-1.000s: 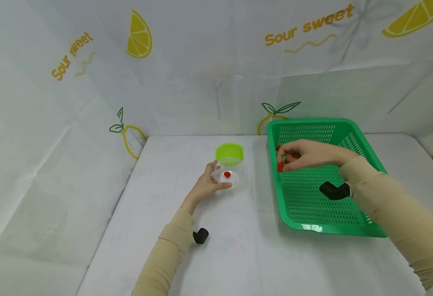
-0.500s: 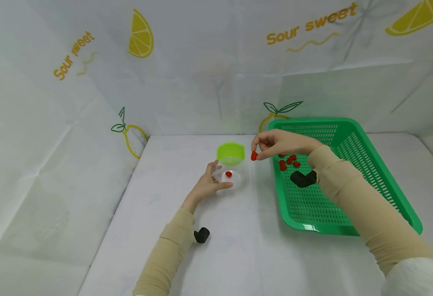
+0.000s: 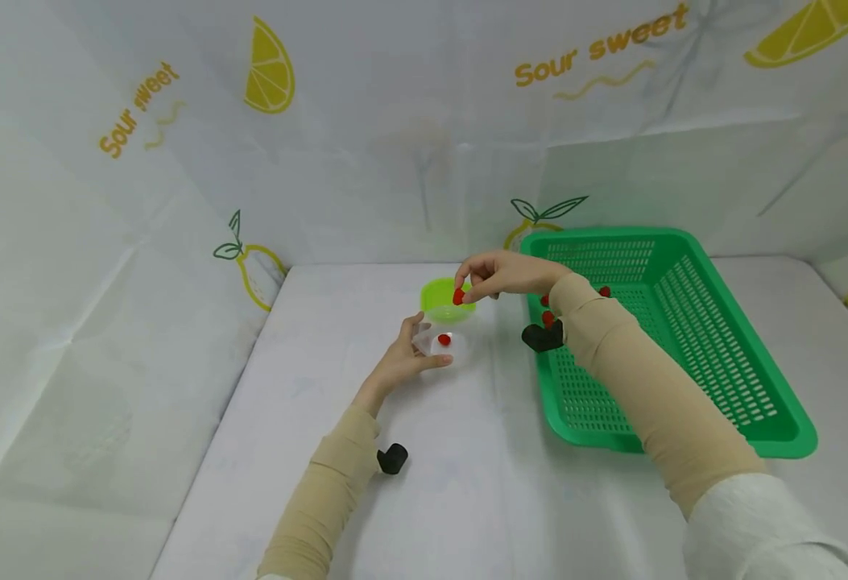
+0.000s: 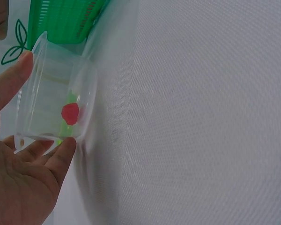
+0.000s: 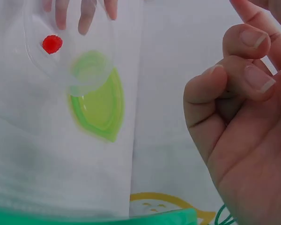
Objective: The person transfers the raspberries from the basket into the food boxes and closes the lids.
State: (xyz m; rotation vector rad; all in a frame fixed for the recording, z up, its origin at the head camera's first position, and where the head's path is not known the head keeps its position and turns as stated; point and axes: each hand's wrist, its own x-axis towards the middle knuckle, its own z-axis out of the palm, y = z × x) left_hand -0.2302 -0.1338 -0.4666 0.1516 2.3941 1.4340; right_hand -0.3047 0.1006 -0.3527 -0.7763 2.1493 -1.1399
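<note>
Berry (image 3: 458, 297) pinched in the right hand (image 3: 508, 274), with a cup (image 3: 460, 349) close by

From the head view, the right hand's thumb and fingers pinch the berry in the air. The clear cup is a bit to the left of those fingers and closer to the person. How high the berry is above the cup is hard to tell. The berry looks small and round, with no long side that shows. The left hand (image 3: 400, 361) is nearer the cup: its thumb and fingers grip it, one on each side. A second berry (image 3: 444, 340) sits in the cup. Just past the cup is a lime dish (image 3: 435, 298). Over on the right is a big green basket (image 3: 590, 440) with more berries (image 3: 548, 320) in it, partly hidden by a sleeve (image 3: 648, 379). All this is on a white table (image 3: 452, 483).

From the left wrist view, the cup stands up on the table, and the left hand wraps around it. The second berry lies alone at the bottom. The lime dish shows through the side.

From the right wrist view, the right hand's fingers are curled, but the pinched berry is hidden. The cup and the lime dish overlap here; I can't tell if they touch.
</note>
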